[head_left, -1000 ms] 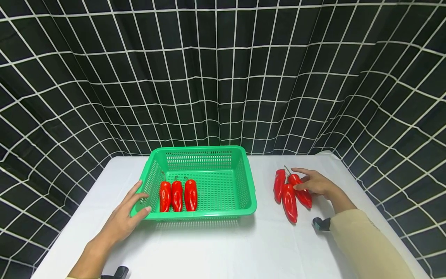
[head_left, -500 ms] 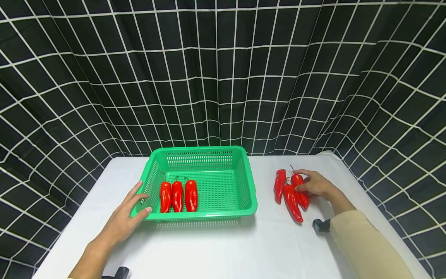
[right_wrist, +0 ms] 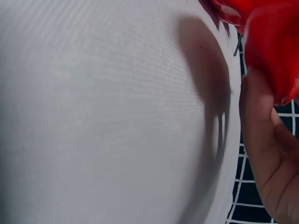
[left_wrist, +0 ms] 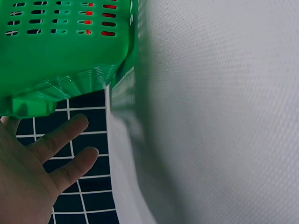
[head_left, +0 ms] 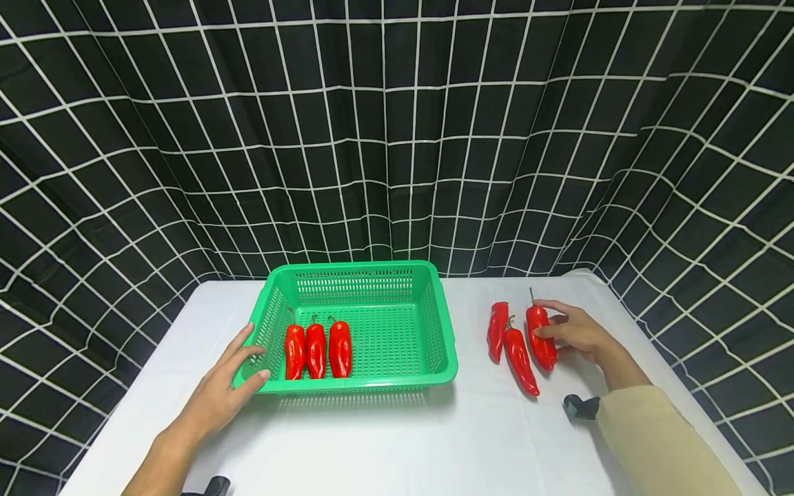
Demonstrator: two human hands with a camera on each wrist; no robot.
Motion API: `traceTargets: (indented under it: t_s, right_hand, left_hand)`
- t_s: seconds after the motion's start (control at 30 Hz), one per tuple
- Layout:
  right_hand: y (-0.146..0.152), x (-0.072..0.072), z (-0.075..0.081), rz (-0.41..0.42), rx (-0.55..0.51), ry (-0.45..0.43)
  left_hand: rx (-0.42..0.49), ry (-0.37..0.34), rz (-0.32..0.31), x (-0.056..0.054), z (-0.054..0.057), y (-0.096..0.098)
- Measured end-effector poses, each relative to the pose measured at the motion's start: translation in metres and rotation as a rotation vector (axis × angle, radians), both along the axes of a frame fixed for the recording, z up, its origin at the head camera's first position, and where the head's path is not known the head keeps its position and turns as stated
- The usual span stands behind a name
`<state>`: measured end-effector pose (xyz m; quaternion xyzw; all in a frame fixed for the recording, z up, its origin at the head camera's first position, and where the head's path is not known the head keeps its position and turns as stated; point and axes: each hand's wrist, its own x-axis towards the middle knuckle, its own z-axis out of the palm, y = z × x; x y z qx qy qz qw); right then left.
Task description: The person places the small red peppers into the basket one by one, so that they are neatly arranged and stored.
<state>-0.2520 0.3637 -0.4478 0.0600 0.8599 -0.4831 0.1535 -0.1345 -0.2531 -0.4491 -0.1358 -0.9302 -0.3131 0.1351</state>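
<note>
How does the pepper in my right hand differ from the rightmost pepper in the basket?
The held pepper is pinched by your right hand; no hand touches the basket pepper. The held pepper is outside the basket, while the basket pepper lies inside it. In the head view, the held pepper slants, its tip toward the right; the basket pepper lies nearly straight. Both are red and glossy, stem ends facing away from you.

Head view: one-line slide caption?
Right hand pinches a red pepper beside two others on a white surface; left hand at a green basket with three more inside.
</note>
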Motion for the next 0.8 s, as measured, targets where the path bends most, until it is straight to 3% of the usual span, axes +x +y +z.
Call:
traceTargets:
  t_s: [0.4, 0.8]
  right_hand:
    - [0.002, 0.012, 0.01, -0.057, -0.314, 0.022]
    - [-0.012, 0.03, 0.028, -0.095, -0.541, 0.059]
  left_hand:
    - [0.001, -0.001, -0.004, 0.0, 0.001, 0.001]
    - [-0.003, 0.001, -0.004, 0.002, 0.002, 0.001]
